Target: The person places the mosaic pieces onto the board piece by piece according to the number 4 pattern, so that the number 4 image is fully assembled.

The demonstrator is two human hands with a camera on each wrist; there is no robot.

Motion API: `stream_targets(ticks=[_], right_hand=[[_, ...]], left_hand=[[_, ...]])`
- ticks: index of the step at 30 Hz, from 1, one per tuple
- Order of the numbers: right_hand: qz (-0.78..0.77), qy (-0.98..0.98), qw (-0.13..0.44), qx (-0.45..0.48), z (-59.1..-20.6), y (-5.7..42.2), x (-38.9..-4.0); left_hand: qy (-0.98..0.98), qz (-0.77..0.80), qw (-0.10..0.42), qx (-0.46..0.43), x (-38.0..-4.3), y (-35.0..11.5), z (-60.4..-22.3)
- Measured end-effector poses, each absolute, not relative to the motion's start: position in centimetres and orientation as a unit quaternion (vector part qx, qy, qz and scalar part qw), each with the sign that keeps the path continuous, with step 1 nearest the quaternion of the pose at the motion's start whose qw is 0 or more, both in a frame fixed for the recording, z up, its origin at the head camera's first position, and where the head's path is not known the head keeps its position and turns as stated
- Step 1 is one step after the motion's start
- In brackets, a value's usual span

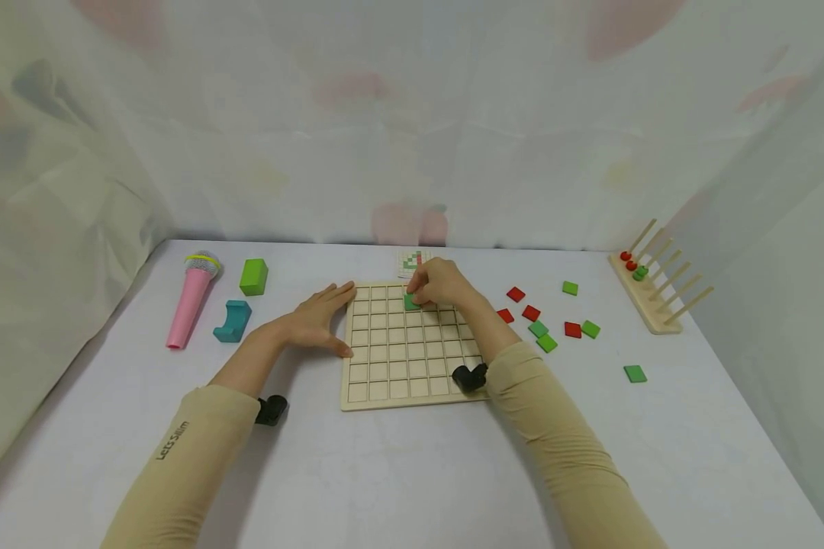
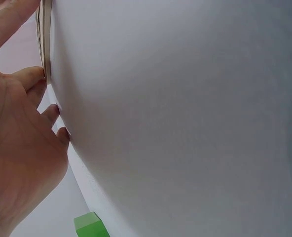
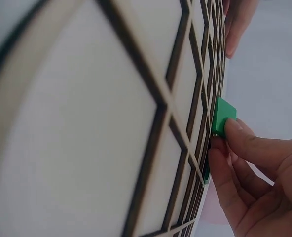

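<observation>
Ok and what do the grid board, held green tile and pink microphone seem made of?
Grid board: probably wood, matte, pale tan, darker groove edges. Green tile: maybe painted wood or plastic, smooth, even colour. Pink microphone: handle likely smooth plastic, evenly coloured.

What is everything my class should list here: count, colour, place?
Grid board: one, pale wood, centre
Held tile: one, green, at board's far part
Loose tiles: nine, four red, five green, right of board
Patterned card: one, white, red, green, behind board
Microphone: one, pink, far left
Blocks: two, green and teal, left
Peg stand: one, pale wood, far right
Beads: three, two red, one green, on stand
Table: one, white, beneath
Cloth: count unclear, pale, around table
Wrist cameras: two, black, foreground
Sleeves: two, beige, foreground
Hands: two, bare; left hand at board's left edge, right hand pinching tile
</observation>
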State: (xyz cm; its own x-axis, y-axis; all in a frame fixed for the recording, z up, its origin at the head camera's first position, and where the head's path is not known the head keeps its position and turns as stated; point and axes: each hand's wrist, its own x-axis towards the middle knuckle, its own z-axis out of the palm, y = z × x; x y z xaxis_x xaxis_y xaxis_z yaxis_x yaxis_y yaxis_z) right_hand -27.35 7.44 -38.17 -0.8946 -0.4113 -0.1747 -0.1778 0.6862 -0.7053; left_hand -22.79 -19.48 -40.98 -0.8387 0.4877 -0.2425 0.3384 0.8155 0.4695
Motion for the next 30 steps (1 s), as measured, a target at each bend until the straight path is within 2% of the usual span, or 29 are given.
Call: stream_targets(ticks=[30], right_hand=[[-0.331, 0.914, 0.156, -0.177, -38.47, 7.53, -27.23]], left_hand=[[0.935, 0.212, 0.175, 0.224, -22.69, -19.56, -40.96]])
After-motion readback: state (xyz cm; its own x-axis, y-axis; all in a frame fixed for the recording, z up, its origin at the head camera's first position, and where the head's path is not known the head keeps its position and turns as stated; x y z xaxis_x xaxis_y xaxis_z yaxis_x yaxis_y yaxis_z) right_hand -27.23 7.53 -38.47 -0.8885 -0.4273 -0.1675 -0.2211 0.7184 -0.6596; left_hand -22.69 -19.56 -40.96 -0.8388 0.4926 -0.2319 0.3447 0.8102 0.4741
